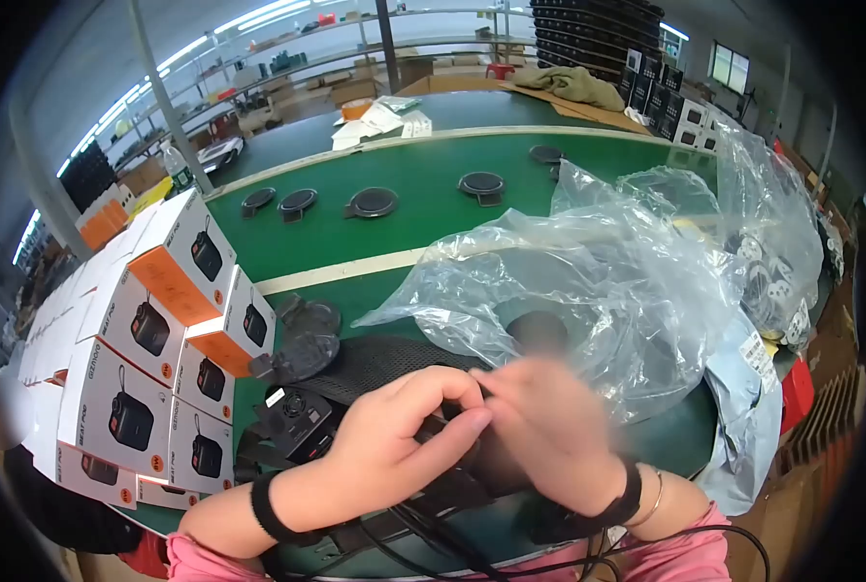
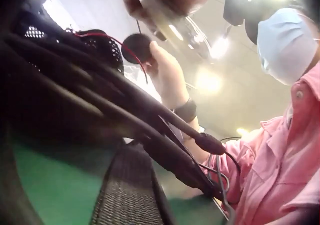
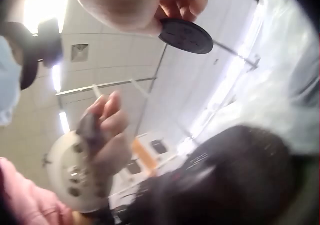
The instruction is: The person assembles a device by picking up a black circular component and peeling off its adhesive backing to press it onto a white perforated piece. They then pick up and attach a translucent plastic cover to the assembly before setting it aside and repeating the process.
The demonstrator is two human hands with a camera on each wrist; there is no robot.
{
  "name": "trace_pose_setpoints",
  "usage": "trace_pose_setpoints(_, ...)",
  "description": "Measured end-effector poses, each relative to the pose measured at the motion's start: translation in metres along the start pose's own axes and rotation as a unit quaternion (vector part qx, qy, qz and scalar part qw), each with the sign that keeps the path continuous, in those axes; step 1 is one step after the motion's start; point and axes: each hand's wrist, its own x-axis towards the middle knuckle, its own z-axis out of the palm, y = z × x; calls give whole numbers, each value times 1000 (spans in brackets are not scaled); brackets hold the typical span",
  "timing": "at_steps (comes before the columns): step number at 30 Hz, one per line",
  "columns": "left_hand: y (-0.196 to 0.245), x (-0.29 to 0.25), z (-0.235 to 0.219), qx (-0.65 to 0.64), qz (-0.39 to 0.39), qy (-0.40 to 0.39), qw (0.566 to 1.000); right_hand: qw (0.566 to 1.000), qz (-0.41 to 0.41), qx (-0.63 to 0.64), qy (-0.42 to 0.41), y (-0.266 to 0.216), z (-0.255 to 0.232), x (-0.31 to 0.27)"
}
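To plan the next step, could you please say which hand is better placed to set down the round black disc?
Probably the right hand: it holds the black disc, while the left hand is apart from it in the right wrist view.

"BEAT POD" — printed on the fronts of stacked white boxes (image 1: 117, 412).
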Motion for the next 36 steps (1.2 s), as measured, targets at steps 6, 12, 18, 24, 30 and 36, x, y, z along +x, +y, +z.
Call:
trace_pose_setpoints(6,-22,-7,4,-43,12,48,998,923,212,319,-27,3,5,-16)
trace_pose_setpoints(12,-24,-8,7,38,-8,39,998,907,296,291,-67,5,9,-16)
trace_pose_setpoints(18,-21,-12,6,134,-21,0,991,901,325,282,-58,9,12,-18)
trace_pose_setpoints(24,-18,-16,12,200,19,16,979,906,308,291,-31,2,12,-19)
trace_pose_setpoints(30,-21,-17,19,282,48,22,958,904,308,296,-4,5,16,-23)
trace_pose_setpoints(36,-30,-26,31,267,90,78,956,899,346,268,10,8,27,-27)
